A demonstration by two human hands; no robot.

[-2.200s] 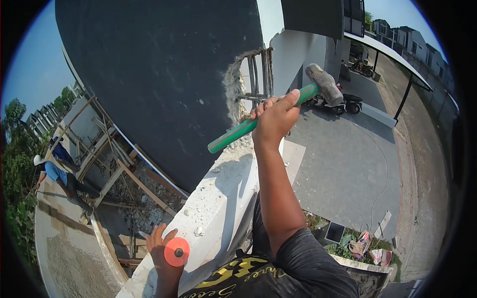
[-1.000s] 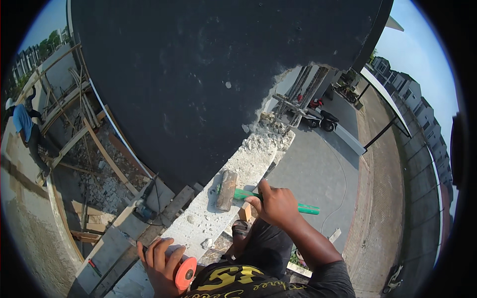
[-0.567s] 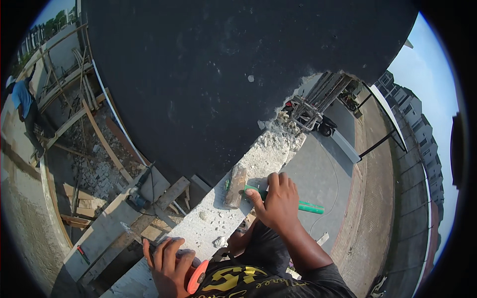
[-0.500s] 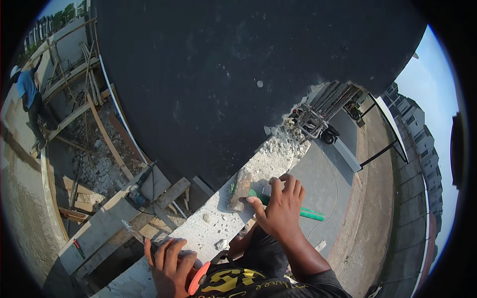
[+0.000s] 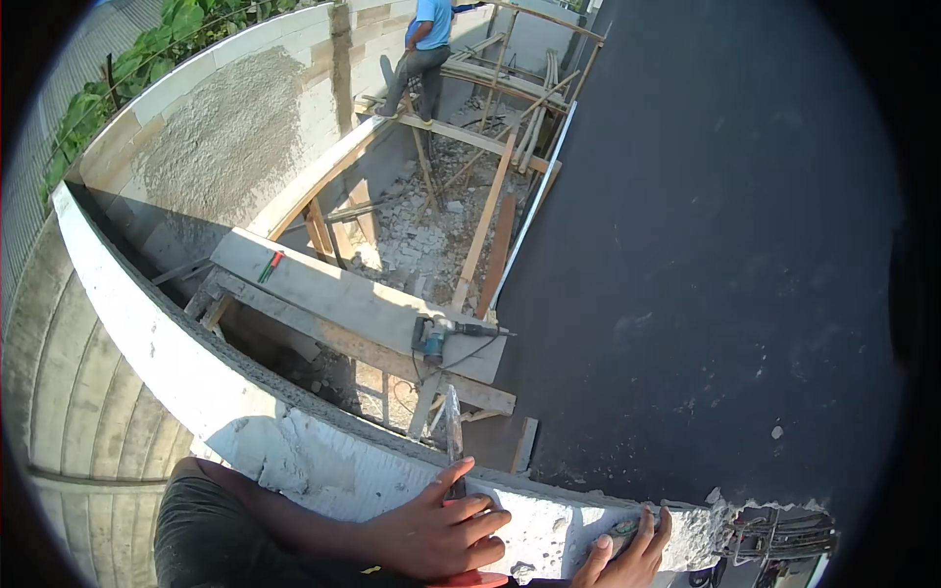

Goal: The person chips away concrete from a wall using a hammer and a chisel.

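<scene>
My left hand (image 5: 451,529) is closed around a flat steel chisel (image 5: 454,426), whose blade points up and away across the wall. Part of the chisel's orange-red hand guard (image 5: 470,579) shows below the fingers. At the lower right, my right hand (image 5: 637,554) grips a hammer by its head (image 5: 619,532), which lies on the wall top; its handle is hidden from view. Both hands are over the rough white top of the wall (image 5: 549,524), which is chipped and broken toward the right.
A dark slab surface (image 5: 706,245) fills the right side. Beyond the wall, a plank (image 5: 343,304) bears a blue power hammer (image 5: 431,341) and a small red-and-green tool (image 5: 271,267). Timber beams (image 5: 490,216) span a rubble-strewn pit. A person in blue (image 5: 426,59) stands on the far beams.
The view has swung far to the left, bringing the curved wall and pit into the middle. My right hand has shifted from the green handle beside the hammer head onto the head.
</scene>
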